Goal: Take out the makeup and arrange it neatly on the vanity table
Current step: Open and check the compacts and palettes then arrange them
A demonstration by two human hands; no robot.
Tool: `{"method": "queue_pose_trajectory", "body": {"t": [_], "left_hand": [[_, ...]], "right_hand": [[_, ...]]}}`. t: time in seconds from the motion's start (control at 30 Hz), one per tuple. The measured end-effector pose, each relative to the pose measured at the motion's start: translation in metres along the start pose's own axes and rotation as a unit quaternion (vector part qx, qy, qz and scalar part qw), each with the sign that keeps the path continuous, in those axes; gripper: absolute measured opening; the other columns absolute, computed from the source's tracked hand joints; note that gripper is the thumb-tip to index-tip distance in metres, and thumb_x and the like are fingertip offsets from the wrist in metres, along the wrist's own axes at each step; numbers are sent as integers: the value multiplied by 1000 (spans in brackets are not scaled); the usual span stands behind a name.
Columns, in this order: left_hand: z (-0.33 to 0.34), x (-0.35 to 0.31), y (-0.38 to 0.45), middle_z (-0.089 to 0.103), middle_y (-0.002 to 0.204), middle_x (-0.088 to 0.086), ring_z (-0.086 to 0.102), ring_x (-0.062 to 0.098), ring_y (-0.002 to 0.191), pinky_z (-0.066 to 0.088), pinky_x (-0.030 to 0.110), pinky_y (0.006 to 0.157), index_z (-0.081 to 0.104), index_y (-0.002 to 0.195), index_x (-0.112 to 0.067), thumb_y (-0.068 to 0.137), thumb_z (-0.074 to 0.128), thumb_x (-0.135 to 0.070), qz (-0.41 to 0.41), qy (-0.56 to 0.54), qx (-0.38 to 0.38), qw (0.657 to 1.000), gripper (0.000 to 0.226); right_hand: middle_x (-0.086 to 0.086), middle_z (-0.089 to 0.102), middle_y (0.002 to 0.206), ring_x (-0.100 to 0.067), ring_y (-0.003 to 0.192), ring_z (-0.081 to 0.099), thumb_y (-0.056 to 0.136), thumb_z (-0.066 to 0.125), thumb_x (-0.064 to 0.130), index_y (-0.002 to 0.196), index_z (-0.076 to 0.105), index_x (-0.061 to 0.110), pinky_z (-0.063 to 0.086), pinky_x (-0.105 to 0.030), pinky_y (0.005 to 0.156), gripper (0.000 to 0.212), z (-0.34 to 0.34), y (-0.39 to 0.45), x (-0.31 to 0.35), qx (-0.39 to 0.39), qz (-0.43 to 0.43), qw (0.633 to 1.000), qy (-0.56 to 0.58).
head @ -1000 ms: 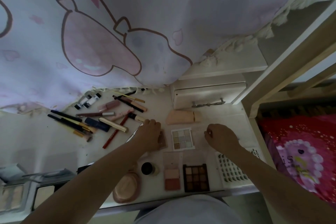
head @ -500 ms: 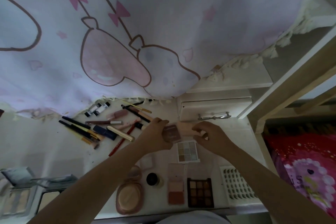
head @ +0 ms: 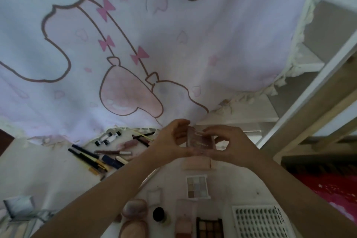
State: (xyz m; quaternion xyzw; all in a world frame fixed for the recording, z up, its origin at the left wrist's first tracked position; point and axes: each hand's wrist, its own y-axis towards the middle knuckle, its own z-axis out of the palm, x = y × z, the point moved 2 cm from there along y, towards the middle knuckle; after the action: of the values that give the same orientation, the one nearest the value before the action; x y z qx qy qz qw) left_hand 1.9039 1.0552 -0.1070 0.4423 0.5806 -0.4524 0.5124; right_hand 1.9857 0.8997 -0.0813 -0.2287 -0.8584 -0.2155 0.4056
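1. At the far left edge of the white bench [head: 48, 176] lies a grey marbled case [head: 18, 206], partly cut off.
2. A loose fan of pencils and tubes [head: 100, 155] lies below the cartoon-print curtain [head: 135, 44]; their small white labels are too blurred to read.
3. The left hand [head: 172, 139] curls round the left side of a small pinkish compact [head: 200, 141], held up above the bench.
4. The right hand [head: 229, 145] pinches the same compact from the right, fingertips at its top edge. The faint script on its lid is unreadable.
5. On the bench beneath lie a pale eyeshadow palette [head: 197, 186] and a dark palette [head: 209, 228].
6. At the right, a false-lash tray [head: 258, 222] carries vertical lettering that looks like "KOYO".
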Motion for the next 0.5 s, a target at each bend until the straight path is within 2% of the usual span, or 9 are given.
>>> {"method": "queue_pose_trajectory", "body": {"t": [0.07, 0.1, 0.17, 0.23, 0.3, 0.37, 0.43, 0.5], "left_hand": [[0, -2, -3, 59, 104, 0, 63, 3, 90, 50, 13, 80, 45, 108, -20, 61, 72, 19, 0, -4, 6, 1000, 66], [0, -2, -5, 59, 103, 0, 63, 1, 88, 50, 13, 79, 46, 107, -20, 61, 72, 19, 0, -3, 7, 1000, 66], [0, -2, -8, 60, 102, -1, 64, -1, 87, 50, 13, 79, 46, 106, -21, 61, 73, 18, -2, 4, 7, 1000, 65], [-1, -1, -11, 60, 102, -1, 63, 1, 87, 50, 13, 80, 47, 107, -20, 61, 73, 18, -6, 10, 1, 1000, 65], [-3, 2, -14, 59, 100, 0, 63, 2, 86, 50, 13, 79, 47, 111, -12, 60, 72, 20, -14, 11, -6, 1000, 65], [-5, 4, -18, 59, 98, 0, 64, -3, 81, 50, 12, 77, 46, 111, -9, 61, 70, 22, -20, 15, -10, 1000, 64], [-7, 6, -22, 59, 98, 0, 64, -6, 79, 50, 11, 75, 46, 111, -8, 62, 69, 23, -26, 14, -14, 999, 63], [-9, 8, -25, 59, 98, 1, 63, -2, 81, 51, 11, 75, 45, 115, -5, 63, 68, 24, -36, 5, -22, 999, 63]], "right_hand": [[-5, 70, 84, -10, 83, 60, 61, 82, 6, 89, 73, 6, 47, -15, 70, 30, -1, -1, 3, -1, -18, 1000, -6], [-7, 71, 85, -8, 83, 60, 60, 83, 6, 88, 73, 6, 46, -13, 71, 30, -1, -1, 3, -3, -16, 1000, -5], [0, 70, 84, -1, 83, 60, 58, 84, 7, 89, 74, 8, 45, -8, 72, 33, 0, -2, 1, -4, 2, 1000, 2], [14, 66, 82, 7, 82, 60, 57, 84, 9, 91, 74, 11, 44, -5, 74, 35, 4, -2, -2, 5, 26, 1000, 11], [22, 64, 77, 10, 81, 60, 57, 84, 11, 89, 75, 14, 46, -8, 76, 33, 9, -1, -3, 14, 43, 999, 21], [18, 66, 75, 1, 83, 62, 58, 84, 11, 83, 74, 20, 48, -16, 77, 28, 14, 0, -3, 17, 48, 998, 38], [10, 71, 78, -7, 88, 62, 59, 83, 13, 80, 69, 33, 48, -20, 79, 33, 19, 0, -2, 26, 45, 997, 51], [14, 70, 76, -8, 89, 61, 60, 82, 18, 82, 66, 39, 47, -21, 78, 35, 25, 2, -3, 34, 41, 997, 56]]}}
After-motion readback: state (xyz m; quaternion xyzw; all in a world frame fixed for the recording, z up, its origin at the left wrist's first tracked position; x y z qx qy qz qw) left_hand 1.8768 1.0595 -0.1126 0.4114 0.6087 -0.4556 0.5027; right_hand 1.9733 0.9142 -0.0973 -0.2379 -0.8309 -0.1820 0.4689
